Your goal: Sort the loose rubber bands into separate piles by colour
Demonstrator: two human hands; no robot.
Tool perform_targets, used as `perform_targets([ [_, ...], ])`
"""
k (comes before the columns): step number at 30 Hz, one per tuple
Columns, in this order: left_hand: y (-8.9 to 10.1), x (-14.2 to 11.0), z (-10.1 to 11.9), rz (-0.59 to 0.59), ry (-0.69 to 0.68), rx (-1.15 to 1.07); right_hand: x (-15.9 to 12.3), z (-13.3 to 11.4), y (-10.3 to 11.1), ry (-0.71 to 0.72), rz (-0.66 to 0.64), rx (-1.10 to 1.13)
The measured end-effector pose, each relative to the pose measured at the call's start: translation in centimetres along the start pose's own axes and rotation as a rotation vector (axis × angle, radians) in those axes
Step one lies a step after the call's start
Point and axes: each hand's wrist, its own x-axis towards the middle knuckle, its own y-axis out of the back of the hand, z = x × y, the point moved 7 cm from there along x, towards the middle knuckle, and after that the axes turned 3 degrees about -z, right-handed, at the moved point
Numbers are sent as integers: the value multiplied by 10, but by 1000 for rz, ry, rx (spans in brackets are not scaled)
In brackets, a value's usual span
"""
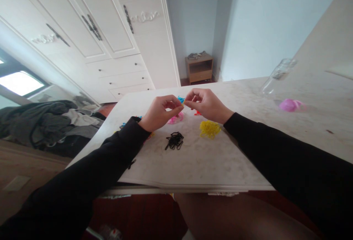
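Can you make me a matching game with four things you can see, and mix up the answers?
Things:
1. Black pile
2. Cabinet
3. Yellow pile
4. Bottle

Clues:
A. Just beside the right sleeve
B. See-through
C. Between the yellow pile and the left sleeve
D. Beyond the table, near a wall

Right pairs: 1-C, 2-D, 3-A, 4-B

Clear glossy bottle (278, 76), glass or plastic; matt blk cloth sleeves (118, 155); smooth off-wht tabletop (190, 162).
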Motion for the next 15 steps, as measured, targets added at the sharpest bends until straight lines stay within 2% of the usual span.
perform_targets([
  [5, 0, 0, 0, -5, 1, -8, 0, 1, 0, -3, 8, -24],
  [15, -1, -1, 12, 16, -95, 47, -6, -16, -1, 137, 99, -267],
])
